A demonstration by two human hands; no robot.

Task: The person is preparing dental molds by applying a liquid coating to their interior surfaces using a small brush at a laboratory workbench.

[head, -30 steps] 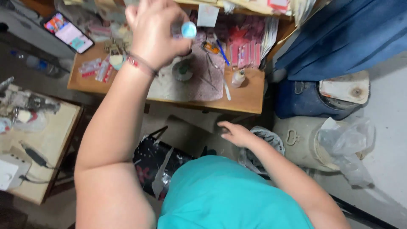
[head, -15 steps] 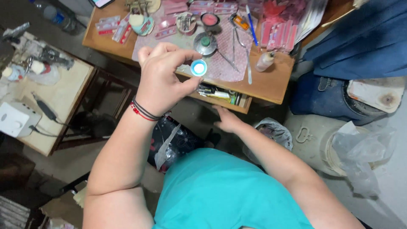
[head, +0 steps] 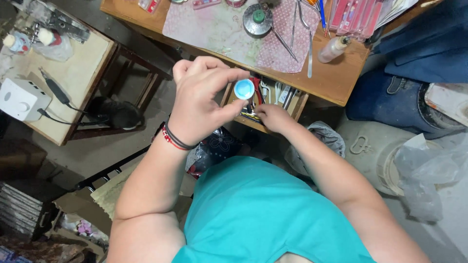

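- Seen from above, the long wooden worktop (head: 336, 83) runs across the upper part of the view, with a pale patterned cloth mat (head: 219, 29) spread on it.
- A second, lighter square worktop (head: 78, 73) stands well apart on the left, carrying a small white box with a knob (head: 22, 99) and a black cable.
- At the right, dark blue folded fabric (head: 429, 44) lies beside a pale round container draped with clear plastic sheet (head: 429, 170).
- An open wooden drawer (head: 273, 100) under the long worktop holds metal hand tools, packed close.
- The left hand (head: 202, 100), with red and black cords at the wrist, is raised in front of the drawer and pinches a small round light-blue cap-like piece (head: 244, 89) between thumb and fingertips.
- The right hand (head: 273, 117) reaches into the drawer, fingers curled down among the tools; whether it grips one I cannot tell.
- On the mat stands a round grey metal dish with a green centre (head: 257, 19).
- Thin metal tweezers and probes (head: 302, 29) lie just beside the dish.
- A small clear bottle (head: 333, 48) lies tilted near the worktop's front edge.
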